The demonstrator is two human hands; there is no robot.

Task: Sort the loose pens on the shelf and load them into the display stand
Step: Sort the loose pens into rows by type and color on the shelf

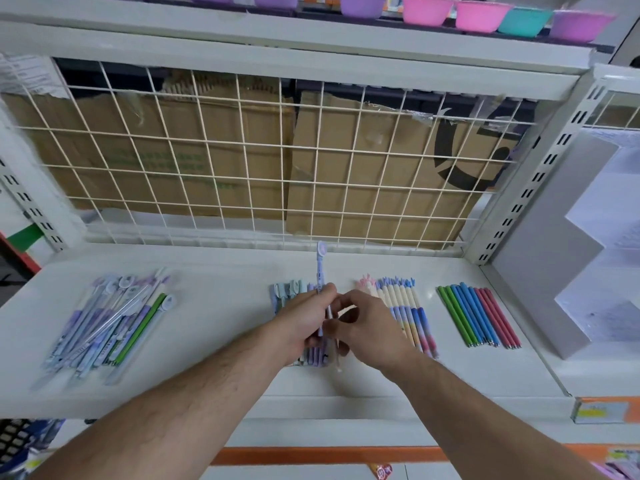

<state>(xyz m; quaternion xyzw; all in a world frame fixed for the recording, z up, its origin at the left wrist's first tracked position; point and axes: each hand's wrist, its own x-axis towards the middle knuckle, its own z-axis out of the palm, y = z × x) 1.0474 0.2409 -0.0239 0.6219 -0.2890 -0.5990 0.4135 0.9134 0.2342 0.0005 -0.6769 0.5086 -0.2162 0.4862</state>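
Mid-shelf, towards the front edge: I am gripping a lilac pen (pixel 319 268) in my left hand (pixel 308 317), its cap pointing at the back edge of the shelf (pixel 225 306). My right hand (pixel 367 323) is curling its fingers beside the lower barrel; whether it is pinching, I cannot tell. The pen is looking light, stiff and smooth, so I am favouring a mid-barrel pinch. Both forearms are reaching forward and converging

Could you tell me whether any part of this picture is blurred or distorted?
Head view: the loose pen pile at left is smeared, the green, blue and red pens at right sharper; the wide lens bows the shelf edges; lighting is even.
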